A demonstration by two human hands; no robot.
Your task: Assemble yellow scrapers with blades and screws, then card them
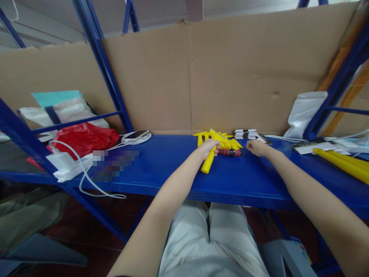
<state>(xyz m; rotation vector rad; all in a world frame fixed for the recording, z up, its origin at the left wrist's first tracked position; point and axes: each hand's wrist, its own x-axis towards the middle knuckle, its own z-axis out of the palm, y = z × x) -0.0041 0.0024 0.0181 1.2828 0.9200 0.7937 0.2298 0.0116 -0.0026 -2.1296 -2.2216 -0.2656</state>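
Note:
My left hand (pixel 210 147) is wrapped round a yellow tool with a thick round handle (pixel 206 166). The handle's lower end points down toward the table's front edge, and a flat pale edge shows at the tool's upper end. Just behind lies a pile of yellow plastic pieces (pixel 235 144). A red and black handle (pixel 230 152) lies beside my left hand. My right hand (pixel 256 148) is closed, apart from the tool, over the table right of the pile. Whatever its fingers hold, if anything, is hidden.
Stacked black-and-white packets (pixel 245 134) stand behind my right hand. Long yellow pieces (pixel 343 163) lie at right. On the left are a red plastic bag (pixel 86 138), a phone (pixel 138 134) and a power strip (pixel 73 169) with cables. Cardboard (pixel 230 77) walls the back of the blue table (pixel 170 169).

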